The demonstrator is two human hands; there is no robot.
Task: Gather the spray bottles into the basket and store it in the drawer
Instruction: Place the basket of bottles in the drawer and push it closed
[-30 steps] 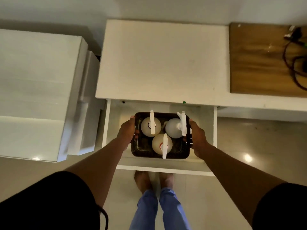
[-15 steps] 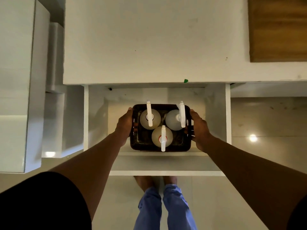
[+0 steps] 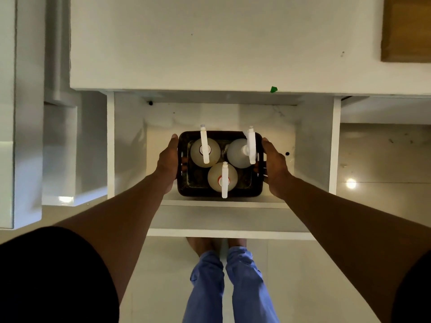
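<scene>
A dark rectangular basket (image 3: 186,190) sits low inside the open white drawer (image 3: 333,145), near its front wall. Three pale spray bottles stand upright in it: one at the back left (image 3: 205,153), one at the back right (image 3: 240,153) and one at the front (image 3: 222,177), all with white trigger heads. My left hand (image 3: 168,160) grips the basket's left side. My right hand (image 3: 275,166) grips its right side. Fingertips of both hands curl through the side slots.
A white countertop (image 3: 210,43) overhangs the drawer's back, with a wooden board (image 3: 405,29) at its right and a small green scrap (image 3: 273,89) on its edge. A white cabinet (image 3: 23,113) stands on the left. My feet and blue trousers (image 3: 224,287) are below the drawer front.
The basket, held by both hands, has sunk deeper into the drawer. My head has leaned forward, so the drawer and countertop fill more of the view.
</scene>
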